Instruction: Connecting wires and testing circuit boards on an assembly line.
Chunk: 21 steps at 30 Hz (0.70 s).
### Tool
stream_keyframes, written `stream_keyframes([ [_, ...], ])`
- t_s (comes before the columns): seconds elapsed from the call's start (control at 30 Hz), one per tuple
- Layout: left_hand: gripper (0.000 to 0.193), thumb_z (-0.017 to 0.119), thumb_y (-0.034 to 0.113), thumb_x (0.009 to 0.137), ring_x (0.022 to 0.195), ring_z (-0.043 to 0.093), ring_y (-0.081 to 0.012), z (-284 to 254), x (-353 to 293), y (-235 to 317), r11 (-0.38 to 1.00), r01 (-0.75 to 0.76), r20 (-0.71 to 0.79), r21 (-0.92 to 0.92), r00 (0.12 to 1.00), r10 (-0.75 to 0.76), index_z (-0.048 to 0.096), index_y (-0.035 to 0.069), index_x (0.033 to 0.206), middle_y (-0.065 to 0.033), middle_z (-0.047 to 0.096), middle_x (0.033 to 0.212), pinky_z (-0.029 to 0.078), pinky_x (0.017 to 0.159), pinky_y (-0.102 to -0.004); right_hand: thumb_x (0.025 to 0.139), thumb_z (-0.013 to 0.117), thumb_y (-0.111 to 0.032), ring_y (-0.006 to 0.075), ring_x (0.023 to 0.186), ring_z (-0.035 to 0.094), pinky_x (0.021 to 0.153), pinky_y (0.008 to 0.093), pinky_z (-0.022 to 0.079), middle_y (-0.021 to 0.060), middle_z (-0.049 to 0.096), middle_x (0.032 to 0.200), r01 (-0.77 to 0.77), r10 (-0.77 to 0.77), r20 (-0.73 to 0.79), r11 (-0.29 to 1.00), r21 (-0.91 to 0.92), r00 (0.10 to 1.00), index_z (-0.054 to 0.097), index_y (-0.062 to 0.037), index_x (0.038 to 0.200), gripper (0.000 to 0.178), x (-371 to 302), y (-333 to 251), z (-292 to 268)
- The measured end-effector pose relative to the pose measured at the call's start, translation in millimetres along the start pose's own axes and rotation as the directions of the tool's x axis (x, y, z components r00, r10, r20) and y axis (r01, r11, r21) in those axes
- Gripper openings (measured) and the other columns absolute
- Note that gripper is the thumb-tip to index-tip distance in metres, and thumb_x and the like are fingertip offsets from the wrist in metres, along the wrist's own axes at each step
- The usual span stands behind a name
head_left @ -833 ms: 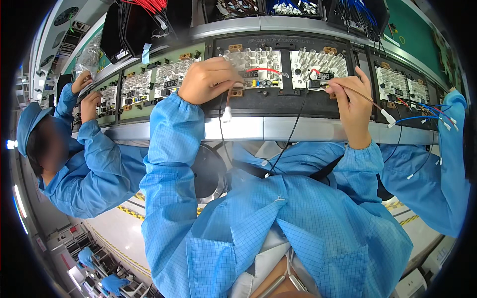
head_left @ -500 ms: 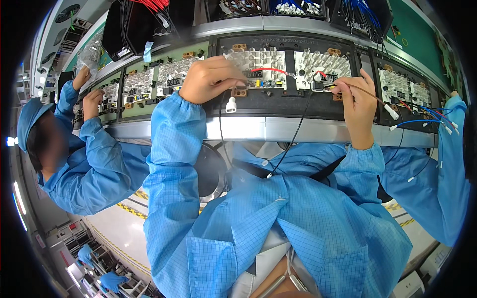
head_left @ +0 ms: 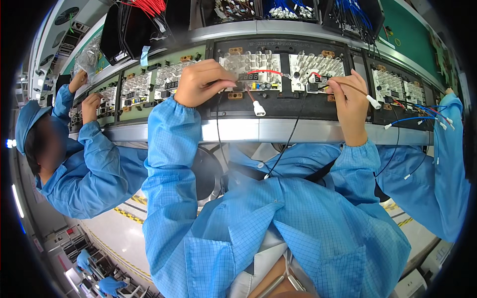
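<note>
My left hand (head_left: 204, 83) is closed in a pinch at the lower left edge of a white circuit board (head_left: 275, 59) with a digit display and clear round parts. At its fingertips is the upper end of a short brown wire (head_left: 250, 94), whose white connector (head_left: 259, 108) hangs toward the table edge. My right hand (head_left: 352, 107) pinches another brown wire (head_left: 354, 88) beside the black block (head_left: 311, 88) on the second circuit board (head_left: 296, 64). That wire's white connector (head_left: 373, 102) sticks out to the right. A red wire (head_left: 266, 71) spans the first board. Wire ends under my fingertips are hidden.
Both boards sit in a black fixture (head_left: 278, 107) behind a metal rail (head_left: 238, 130). Bins of red wires (head_left: 149, 6), white-tipped leads (head_left: 289, 12) and blue wires (head_left: 350, 15) stand beyond. A co-worker (head_left: 84, 164) works at left; another person's sleeve (head_left: 449, 174) is at right.
The connector by my left hand has swung right, showing more brown wire. My right-hand wire's connector has shifted left and up. The whole view has moved slightly.
</note>
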State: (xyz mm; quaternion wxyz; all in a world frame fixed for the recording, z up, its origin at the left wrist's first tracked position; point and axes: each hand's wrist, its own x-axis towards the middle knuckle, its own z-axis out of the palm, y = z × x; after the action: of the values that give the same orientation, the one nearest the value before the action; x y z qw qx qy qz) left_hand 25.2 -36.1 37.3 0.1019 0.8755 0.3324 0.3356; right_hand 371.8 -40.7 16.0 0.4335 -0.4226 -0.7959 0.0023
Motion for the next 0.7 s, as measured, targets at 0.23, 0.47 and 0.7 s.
stream_keyframes([
  [0.23, 0.014, 0.077, 0.008, 0.072, 0.064, 0.060, -0.0232, -5, -3, 0, 0.999, 0.012, -0.056, 0.036, 0.998, -0.010, 0.072, 0.004, 0.085, -0.0073, 0.066, 0.073, 0.045, 0.056, -0.0326, 0.086, 0.064, -0.010, 0.0197, 0.073, 0.061, 0.097, 0.0424, 0.041, 0.0015, 0.066, 0.073, -0.017, 0.016, 0.061, 1.000, 0.021, 0.998, 0.069, -0.0048, 0.082, 0.008, 7, -6, 3],
  [0.47, 0.011, 0.074, 0.005, 0.074, 0.057, 0.056, -0.0214, -1, -31, 31, 0.990, 0.132, -0.329, 0.050, 0.938, -0.109, 0.072, 0.003, 0.085, -0.0088, 0.065, 0.068, 0.042, 0.054, -0.0320, 0.081, 0.068, -0.007, 0.0234, 0.079, 0.060, 0.090, 0.0397, 0.044, 0.0032, 0.065, 0.079, 0.030, -0.055, 0.365, 0.997, 0.074, 0.929, 0.067, -0.0078, 0.103, 0.022, 3, -17, -29],
  [0.7, 0.011, 0.065, 0.004, 0.077, 0.052, 0.054, -0.0219, 9, -44, 51, 0.974, 0.222, -0.352, -0.052, 0.908, -0.226, 0.072, 0.000, 0.085, -0.0091, 0.058, 0.060, 0.040, 0.050, -0.0321, 0.087, 0.053, -0.002, 0.0279, 0.089, 0.062, 0.081, 0.0378, 0.048, 0.0132, 0.065, 0.099, 0.192, -0.140, 0.294, 0.969, -0.157, 0.946, 0.063, -0.0047, 0.117, 0.032, 51, -51, -157],
])
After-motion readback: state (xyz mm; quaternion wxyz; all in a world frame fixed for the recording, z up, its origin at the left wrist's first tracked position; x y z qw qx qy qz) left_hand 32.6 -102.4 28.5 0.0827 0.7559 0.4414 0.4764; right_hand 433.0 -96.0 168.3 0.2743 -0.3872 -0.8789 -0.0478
